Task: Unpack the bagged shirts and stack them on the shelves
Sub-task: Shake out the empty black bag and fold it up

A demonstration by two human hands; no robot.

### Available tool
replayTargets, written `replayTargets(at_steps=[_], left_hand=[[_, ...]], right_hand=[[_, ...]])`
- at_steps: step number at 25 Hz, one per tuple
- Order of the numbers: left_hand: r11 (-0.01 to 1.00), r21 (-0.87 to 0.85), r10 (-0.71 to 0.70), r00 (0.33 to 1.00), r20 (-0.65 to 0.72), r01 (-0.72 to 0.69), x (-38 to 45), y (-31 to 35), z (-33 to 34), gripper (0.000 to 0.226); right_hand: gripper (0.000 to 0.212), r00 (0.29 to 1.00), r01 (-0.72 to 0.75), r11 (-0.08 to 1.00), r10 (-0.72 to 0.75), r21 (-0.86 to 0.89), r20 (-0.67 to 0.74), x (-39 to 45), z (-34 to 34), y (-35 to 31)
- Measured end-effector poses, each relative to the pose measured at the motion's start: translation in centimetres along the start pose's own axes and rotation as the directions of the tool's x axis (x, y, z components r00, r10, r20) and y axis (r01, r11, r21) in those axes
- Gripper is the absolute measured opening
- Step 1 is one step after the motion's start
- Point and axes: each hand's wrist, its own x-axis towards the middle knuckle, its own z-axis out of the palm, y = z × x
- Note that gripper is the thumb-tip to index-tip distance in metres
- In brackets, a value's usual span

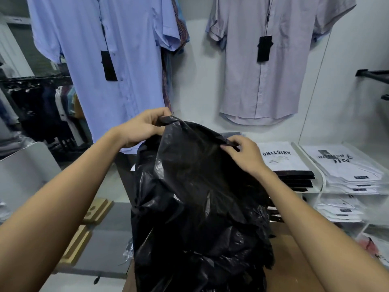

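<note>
Both bare forearms outstretched, left hand (140, 127) and right hand (245, 153) with fingers curled, pinching.

Two bare forearms are seen coming into view, one from about seven o'clock, the other from about five o'clock. No sleeve is reached by the frame on either arm; both are uncovered from the lower edge up to the wrist. The left hand (140, 128) is shown bare, without glove. The right hand (245, 153) is likewise ungloved. Short, unpainted nails can be made out on the right fingertips (223, 146).
</note>
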Motion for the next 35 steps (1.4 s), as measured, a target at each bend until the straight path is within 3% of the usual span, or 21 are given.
replayTargets(at_steps=[2, 4, 6, 8, 9, 10, 11, 12, 14, 16, 19, 21, 22, 24, 25, 28, 30, 31, 33, 34, 35], left_hand=[[0.978, 0.205, -0.016, 0.988, -0.154, 0.048, 0.0, -0.4, -1.2, 0.034], [0.926, 0.373, 0.072, 0.945, -0.318, 0.055, 0.6, -1.2, -1.9, 0.037], [0.927, 0.366, 0.072, 0.924, -0.376, 0.077, 1.0, -1.9, -2.0, 0.039], [0.984, 0.079, -0.129, 0.951, -0.282, 0.157, 0.6, -1.5, -2.7, 0.030], [0.967, -0.132, -0.235, 0.962, -0.138, 0.218, 0.0, -1.1, -3.0, 0.017], [0.900, -0.308, -0.316, 0.948, 0.027, 0.309, -0.4, -0.5, -3.0, 0.011], [0.831, -0.367, -0.388, 0.909, 0.154, 0.417, -0.7, -0.2, -2.7, 0.021], [0.797, -0.290, -0.472, 0.846, 0.247, 0.530, -0.9, -0.1, -2.2, 0.035], [0.759, 0.151, -0.643, 0.693, 0.327, 0.633, -0.7, -1.2, -0.6, 0.061], [0.688, 0.504, -0.715, 0.609, 0.343, 0.523, -0.4, -1.9, 1.9, 0.054], [0.687, 0.653, -0.666, 0.635, 0.391, 0.318, 0.0, -2.4, 4.2, 0.051], [0.707, 0.675, -0.597, 0.692, 0.406, 0.214, 0.2, -2.4, 4.3, 0.050], [0.706, 0.689, -0.552, 0.738, 0.389, 0.165, 0.4, -2.3, 4.0, 0.051], [0.704, 0.701, -0.454, 0.829, 0.326, 0.110, 0.6, -2.2, 2.7, 0.052], [0.718, 0.689, -0.403, 0.867, 0.293, 0.101, 0.6, -2.1, 1.9, 0.049], [0.707, 0.702, -0.262, 0.954, 0.147, 0.086, 0.3, -2.0, -0.4, 0.040], [0.706, 0.703, -0.192, 0.978, 0.079, 0.082, 0.1, -2.2, -1.6, 0.042], [0.707, 0.703, -0.168, 0.984, 0.067, 0.073, -0.1, -2.2, -2.0, 0.047], [0.708, 0.704, -0.122, 0.992, 0.043, 0.056, -0.6, -2.7, -2.6, 0.055], [0.712, 0.701, -0.097, 0.995, 0.026, 0.052, -0.9, -3.0, -2.9, 0.057], [0.714, 0.698, -0.078, 0.997, 0.005, 0.052, -1.2, -3.4, -3.1, 0.057]], right_hand=[[0.011, 0.999, -0.026, 0.991, 0.023, 0.133, 0.027, -0.1, -0.7, -0.2], [0.017, 1.000, 0.009, 0.997, -0.010, 0.083, 0.012, 0.0, -1.0, -0.9], [0.021, 0.998, 0.068, 0.998, -0.068, 0.019, -0.018, -0.3, -1.4, -1.7], [0.025, 0.990, 0.136, 0.990, -0.137, 0.029, 0.018, -1.1, -1.9, -2.4], [0.028, 0.979, 0.193, 0.981, -0.193, 0.013, 0.065, -1.8, -2.1, -2.4], [0.030, 0.961, 0.252, 0.968, -0.247, -0.020, 0.127, -2.5, -2.1, -2.2], [0.032, 0.937, 0.302, 0.952, -0.286, -0.056, 0.201, -3.2, -2.0, -1.9], [0.033, 0.913, 0.332, 0.939, -0.297, -0.086, 0.280, -3.8, -1.8, -1.5], [0.032, 0.874, 0.303, 0.949, -0.243, -0.082, 0.422, -4.7, -1.1, -0.9], [0.029, 0.830, 0.234, 0.972, -0.183, -0.030, 0.526, -5.5, -0.4, -0.6], [0.022, 0.698, 0.032, 0.988, -0.128, 0.148, 0.704, -6.6, 0.3, -1.4], [0.036, 0.610, -0.197, 0.953, -0.063, 0.229, 0.790, -6.4, 0.3, -1.5], [0.039, 0.605, -0.237, 0.948, -0.028, 0.213, 0.796, -6.2, 0.3, -1.1], [0.026, 0.673, -0.097, 0.995, 0.039, 0.035, 0.739, -5.4, 0.6, 1.1], [0.036, 0.697, -0.034, 0.994, 0.099, -0.104, 0.710, -5.1, 0.9, 2.7], [0.114, 0.752, -0.108, 0.926, 0.314, -0.362, 0.580, -5.4, 1.1, 6.3], [0.151, 0.745, -0.276, 0.919, 0.390, -0.283, 0.540, -6.0, 1.2, 8.6], [0.159, 0.716, -0.431, 0.883, 0.461, -0.188, 0.524, -6.6, 1.2, 10.0], [0.132, 0.530, -0.722, 0.687, 0.625, -0.081, 0.572, -8.0, 1.4, 12.6], [0.116, 0.454, -0.776, 0.626, 0.639, -0.078, 0.621, -8.6, 1.5, 13.7], [0.098, 0.429, -0.800, 0.598, 0.627, -0.049, 0.650, -9.0, 1.6, 14.4]])
